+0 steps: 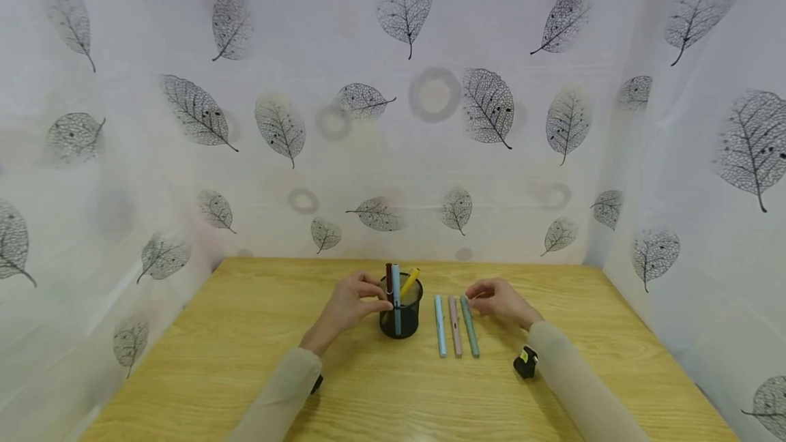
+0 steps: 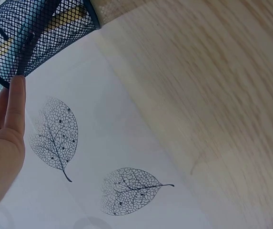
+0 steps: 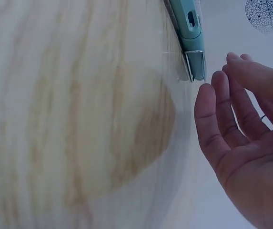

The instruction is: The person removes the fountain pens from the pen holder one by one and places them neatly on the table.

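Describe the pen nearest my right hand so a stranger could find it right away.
On the wooden table, right of the black mesh pen cup, three pens lie side by side. Yours is the green pen, rightmost, by the right hand; its neighbours are pink and light blue.

Left hand point(image 2: 0, 143) touched the mesh cup point(image 2: 31, 36) rim with straight fingertips point(image 2: 17, 86); pens showed inside the cup; wooden table point(image 2: 212, 95) beside the cup, leaf-print curtain point(image 2: 103, 167) behind.
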Demonstrator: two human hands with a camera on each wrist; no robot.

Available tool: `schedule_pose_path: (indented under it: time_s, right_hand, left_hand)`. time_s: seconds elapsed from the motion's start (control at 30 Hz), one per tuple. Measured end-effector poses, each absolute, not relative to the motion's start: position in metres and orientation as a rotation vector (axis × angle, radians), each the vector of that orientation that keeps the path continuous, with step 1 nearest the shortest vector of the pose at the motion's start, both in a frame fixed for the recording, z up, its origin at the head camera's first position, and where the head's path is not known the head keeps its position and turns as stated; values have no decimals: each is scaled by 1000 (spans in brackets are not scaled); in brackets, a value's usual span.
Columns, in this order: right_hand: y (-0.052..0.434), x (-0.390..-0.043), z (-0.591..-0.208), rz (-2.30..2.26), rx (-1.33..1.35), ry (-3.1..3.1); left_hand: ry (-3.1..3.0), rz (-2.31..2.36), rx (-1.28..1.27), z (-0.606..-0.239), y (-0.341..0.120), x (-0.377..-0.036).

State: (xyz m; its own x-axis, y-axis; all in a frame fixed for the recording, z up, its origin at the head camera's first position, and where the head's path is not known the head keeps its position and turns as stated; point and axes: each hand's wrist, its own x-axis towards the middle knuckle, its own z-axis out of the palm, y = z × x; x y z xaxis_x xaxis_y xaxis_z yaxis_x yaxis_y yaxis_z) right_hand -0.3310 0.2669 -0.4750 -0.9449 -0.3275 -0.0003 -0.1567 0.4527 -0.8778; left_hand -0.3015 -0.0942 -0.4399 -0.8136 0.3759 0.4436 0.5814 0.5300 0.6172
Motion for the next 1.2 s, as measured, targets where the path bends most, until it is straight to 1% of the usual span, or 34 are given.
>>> schedule_pose_path:
  time_s: [0.27,0.53,0.93,1.2]
  right_hand:
    - [257,-333,-469,-1490,-510,2613]
    - [248,-331,-463,-1554,-535,2583]
    - [230,-333,-461,-1650,-650,2464]
    - [209,-333,-456,-1693,-711,2427]
  left_hand:
    - [-2519,-1145,-806,-439,-95,-302]
    - [-2506,-1135,-839,-438,-96,-300]
    - [-2456,-1163,-878,-441,-92,-305]
    - [-2521,-1172,-807,-439,-94,-300]
